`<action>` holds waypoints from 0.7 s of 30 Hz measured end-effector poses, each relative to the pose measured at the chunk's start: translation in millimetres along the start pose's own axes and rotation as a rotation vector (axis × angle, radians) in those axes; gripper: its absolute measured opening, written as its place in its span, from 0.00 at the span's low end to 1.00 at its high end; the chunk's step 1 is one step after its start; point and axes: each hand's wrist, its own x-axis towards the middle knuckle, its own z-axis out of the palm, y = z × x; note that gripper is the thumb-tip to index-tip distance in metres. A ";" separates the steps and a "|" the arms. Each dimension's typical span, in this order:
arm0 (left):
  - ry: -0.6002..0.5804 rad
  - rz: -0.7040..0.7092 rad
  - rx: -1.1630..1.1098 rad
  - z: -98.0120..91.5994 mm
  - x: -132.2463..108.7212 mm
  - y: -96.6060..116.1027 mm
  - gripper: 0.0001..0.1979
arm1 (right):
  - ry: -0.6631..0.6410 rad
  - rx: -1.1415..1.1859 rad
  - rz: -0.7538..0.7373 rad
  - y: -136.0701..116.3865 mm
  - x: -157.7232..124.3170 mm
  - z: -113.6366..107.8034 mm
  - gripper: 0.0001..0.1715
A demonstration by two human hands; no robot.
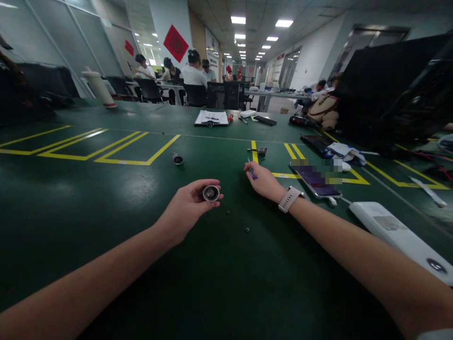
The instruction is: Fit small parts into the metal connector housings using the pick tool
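My left hand [187,208] is closed around a small round metal part [211,192], held just above the green table [106,198]. My right hand [264,180], with a watch on its wrist, rests on the table and pinches a thin purple tool [252,171]. Two tiny dark washers [228,212] [247,230] lie on the table between my arms. A small dark cylinder [177,159] sits beyond my left hand. A small metal piece [261,151] lies beyond my right hand.
A phone [316,182] and a long white device [399,233] lie to the right. A clipboard with papers [211,118] is further back. Dark equipment [389,89] fills the right side. Several people sit at desks behind. Yellow lines mark the table.
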 end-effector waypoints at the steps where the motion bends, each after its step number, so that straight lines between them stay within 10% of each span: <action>1: 0.001 0.005 -0.007 -0.3 0.1 0.0 0.20 | 0.033 -0.014 0.032 4.1 5.4 -2.1 0.11; 10: 0.006 -0.033 -0.016 -4.0 -0.3 1.0 0.20 | -0.064 0.021 0.052 9.2 22.3 11.1 0.09; 21: 0.053 -0.017 -0.077 -7.0 -4.5 7.1 0.21 | -0.406 0.295 -0.524 -54.6 -88.8 -12.7 0.08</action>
